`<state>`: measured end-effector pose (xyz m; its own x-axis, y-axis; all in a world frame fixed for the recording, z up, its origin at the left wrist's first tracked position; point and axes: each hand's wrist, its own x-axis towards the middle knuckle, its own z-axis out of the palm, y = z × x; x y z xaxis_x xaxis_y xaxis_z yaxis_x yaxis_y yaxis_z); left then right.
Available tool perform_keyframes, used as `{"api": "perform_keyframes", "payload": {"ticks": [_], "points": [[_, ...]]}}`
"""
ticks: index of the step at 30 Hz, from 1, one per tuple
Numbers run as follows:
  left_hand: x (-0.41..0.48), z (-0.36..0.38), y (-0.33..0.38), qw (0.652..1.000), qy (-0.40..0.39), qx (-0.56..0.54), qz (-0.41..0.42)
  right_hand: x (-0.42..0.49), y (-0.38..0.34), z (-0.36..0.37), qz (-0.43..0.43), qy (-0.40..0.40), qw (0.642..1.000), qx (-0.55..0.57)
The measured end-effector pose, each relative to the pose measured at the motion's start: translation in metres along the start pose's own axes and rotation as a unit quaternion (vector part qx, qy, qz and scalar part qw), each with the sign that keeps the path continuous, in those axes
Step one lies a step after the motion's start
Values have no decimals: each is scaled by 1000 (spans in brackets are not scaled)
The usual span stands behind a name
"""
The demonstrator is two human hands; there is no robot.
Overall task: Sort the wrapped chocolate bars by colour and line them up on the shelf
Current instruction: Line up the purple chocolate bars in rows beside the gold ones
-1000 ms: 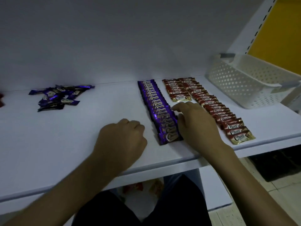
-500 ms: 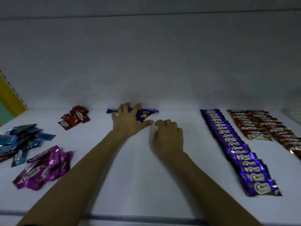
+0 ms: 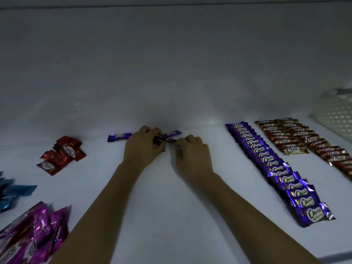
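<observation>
A small heap of loose purple bars point(image 3: 119, 136) lies at the back of the white shelf point(image 3: 171, 216). My left hand point(image 3: 143, 147) is curled over the heap and grips some of its bars. My right hand point(image 3: 192, 154) is just right of it, fingers curled, pinching a purple wrapper's end between the two hands. A long overlapping row of purple bars point(image 3: 276, 168) runs front to back on the right. Beside it lie rows of brown bars point(image 3: 304, 141).
A loose pile of red bars point(image 3: 62, 154) sits at back left. Blue bars point(image 3: 11, 193) and magenta bars point(image 3: 32, 237) are heaped at the left front. A white perforated basket point(image 3: 337, 113) stands at the far right. The shelf's back wall is close behind the heap.
The view swung left from the rows to the loose heap. Both hands reached to the back; the left hand's spread fingers have curled onto the purple bars and the right hand has joined it.
</observation>
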<state>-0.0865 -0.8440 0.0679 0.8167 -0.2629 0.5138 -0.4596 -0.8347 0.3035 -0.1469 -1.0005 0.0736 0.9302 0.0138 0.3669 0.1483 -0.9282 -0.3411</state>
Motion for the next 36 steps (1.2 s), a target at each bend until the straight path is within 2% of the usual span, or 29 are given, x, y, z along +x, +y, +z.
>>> {"api": "perform_keyframes", "payload": {"ticks": [5,8,12,14,16,17,20,21,22,25,27,31,32,33,36], "points": [[-1,-3,2,999,40,-34,9,4,4,9,35,51,996,66],[-1,-7,3,995,62,-72,-1,5,10,5,46,25,990,127],[2,-13,8,979,94,-182,-19,-1,12,-6,69,12,976,208],[6,-18,12,956,99,-269,-59,-3,13,-10,88,17,961,263],[11,-27,20,908,82,-385,-146,-5,13,-12,99,26,948,302],[13,-32,27,869,72,-448,-196,-6,12,-13,102,29,940,323],[11,-38,53,701,7,-642,-311,-8,8,-20,115,45,893,432],[9,-38,61,664,-27,-672,-327,-9,6,-24,119,50,871,473],[6,-36,68,654,-65,-676,-332,-9,5,-29,119,52,853,505],[0,-31,84,706,-162,-618,-305,-10,5,-41,110,48,821,558],[-5,-27,90,724,-196,-594,-292,-9,7,-48,136,60,794,589],[-8,-24,92,702,-178,-611,-321,-3,18,-57,233,79,741,625],[-7,-23,92,691,-168,-623,-327,-1,21,-59,248,85,736,624],[-6,-22,92,679,-160,-637,-328,0,23,-61,251,95,746,609],[-7,-20,89,656,-138,-668,-323,1,33,-61,229,125,794,548]]}}
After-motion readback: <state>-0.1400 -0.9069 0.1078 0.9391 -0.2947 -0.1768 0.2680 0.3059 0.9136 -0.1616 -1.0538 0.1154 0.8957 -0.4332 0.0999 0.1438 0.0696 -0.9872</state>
